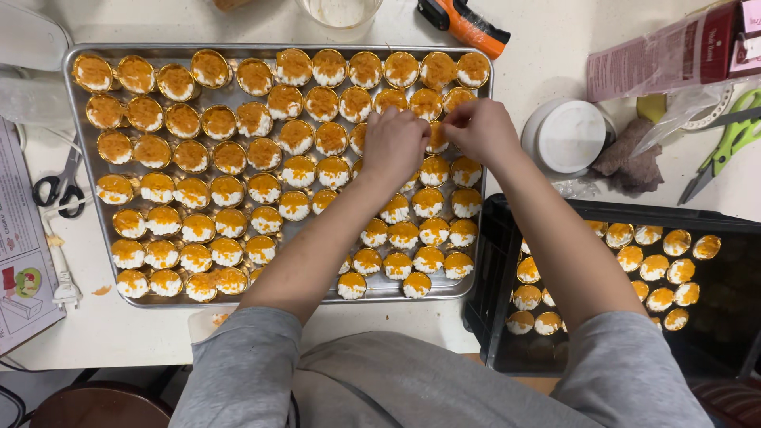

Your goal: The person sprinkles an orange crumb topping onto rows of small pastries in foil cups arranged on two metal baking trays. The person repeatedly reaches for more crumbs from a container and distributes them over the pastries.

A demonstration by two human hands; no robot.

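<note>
Orange-topped small cups sit under both hands, in the upper right part of the metal tray, a few rows below its far edge. The left hand is curled, fingers pressed together and bent down onto one cup, probably to keep it steady; what exactly it pinches I cannot tell. The right hand comes from the other side with fingertips pinched close together just above the same place, and the two hands almost touch. Any small thing between those fingertips is hidden.

Around them the tray is packed with many such cups in gold foil, white filling with orange crumbs on top, standing in slanted rows close together, so they hold each other upright. Beside the right edge of the tray, a black crate holds more of the same cups, near the right elbow. Further out on the counter are a white round lid, green scissors, black scissors at the left edge, and an orange tool at the far edge.
</note>
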